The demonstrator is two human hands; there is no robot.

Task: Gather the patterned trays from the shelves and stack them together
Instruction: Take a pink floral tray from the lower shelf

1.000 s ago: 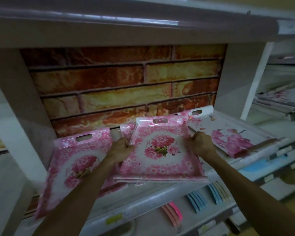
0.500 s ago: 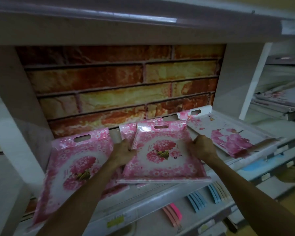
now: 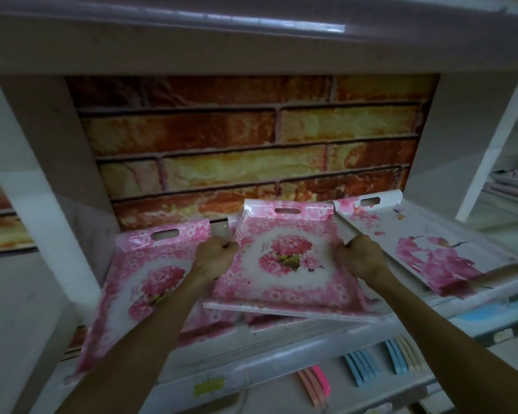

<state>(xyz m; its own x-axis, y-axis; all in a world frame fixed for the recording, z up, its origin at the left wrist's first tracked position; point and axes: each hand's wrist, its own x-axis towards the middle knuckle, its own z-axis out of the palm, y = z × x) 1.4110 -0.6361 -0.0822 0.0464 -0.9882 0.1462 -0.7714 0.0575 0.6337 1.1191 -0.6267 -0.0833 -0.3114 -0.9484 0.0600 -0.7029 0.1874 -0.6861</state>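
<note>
Now, left hand [image 3: 214, 258] and right hand [image 3: 360, 258] curled, gripping middle pink tray [image 3: 284, 264] sides

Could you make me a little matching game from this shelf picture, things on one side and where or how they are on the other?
Things:
1. middle pink tray
2. left pink tray
3. white tray with pink blossoms
4. blue and pink strips

Places or states:
A. lower shelf
B. gripped at both side edges by the left hand and right hand
C. right side of the shelf
D. lying beside the left forearm, untouched

Pairs: 1-B, 2-D, 3-C, 4-A
</note>
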